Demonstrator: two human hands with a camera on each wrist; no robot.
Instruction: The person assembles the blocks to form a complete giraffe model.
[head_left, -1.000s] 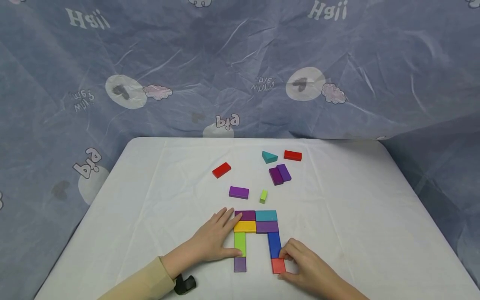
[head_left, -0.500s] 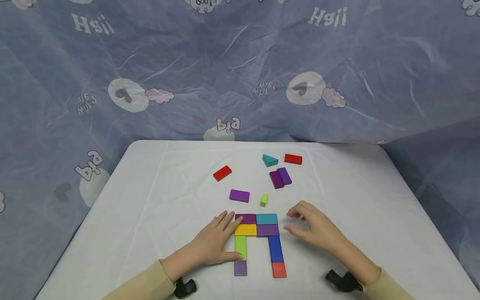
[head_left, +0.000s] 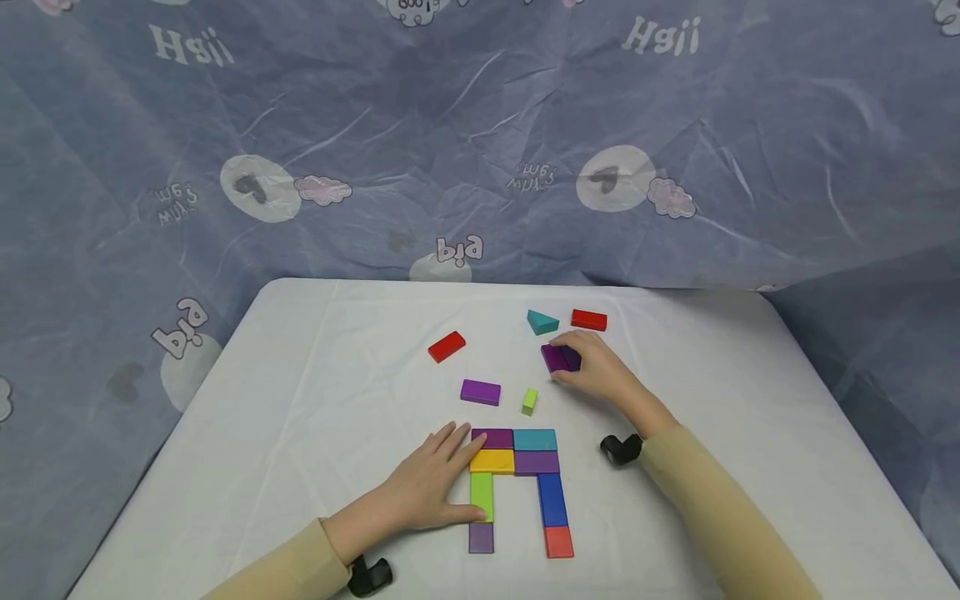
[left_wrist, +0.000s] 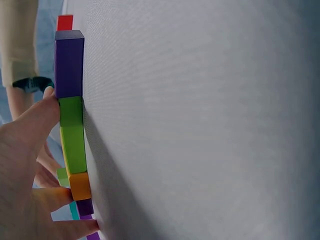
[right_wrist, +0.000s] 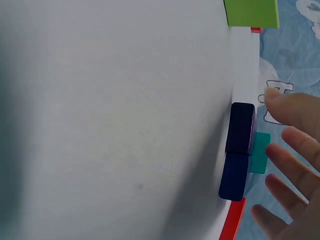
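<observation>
Colored wooden blocks form an arch on the white table: a dark purple block (head_left: pixel 498 437) and a teal block (head_left: pixel 535 439) on top, a yellow block (head_left: pixel 495 462) and a purple block (head_left: pixel 536 462) below. The left leg is a lime green block (head_left: pixel 480 492) over a purple one (head_left: pixel 482 538); the right leg, a blue block (head_left: pixel 552 500) over a red one (head_left: pixel 558 542). My left hand (head_left: pixel 431 483) rests along the arch's left side, fingers extended. Over two adjoining purple blocks (right_wrist: pixel 240 127) reaches my right hand (head_left: pixel 600 371), thumb and fingers spread around them.
Behind the arch lie a loose purple block (head_left: pixel 480 392), a small lime block (head_left: pixel 529 402), a red block (head_left: pixel 447 347), a teal triangular block (head_left: pixel 542 322) and another red block (head_left: pixel 589 320). A patterned blue-grey cloth (head_left: pixel 420 108) hangs past the table's far edge.
My right hand has left the red block at the arch's right leg and moved up and away to the two purple blocks. My left hand has stayed in place.
</observation>
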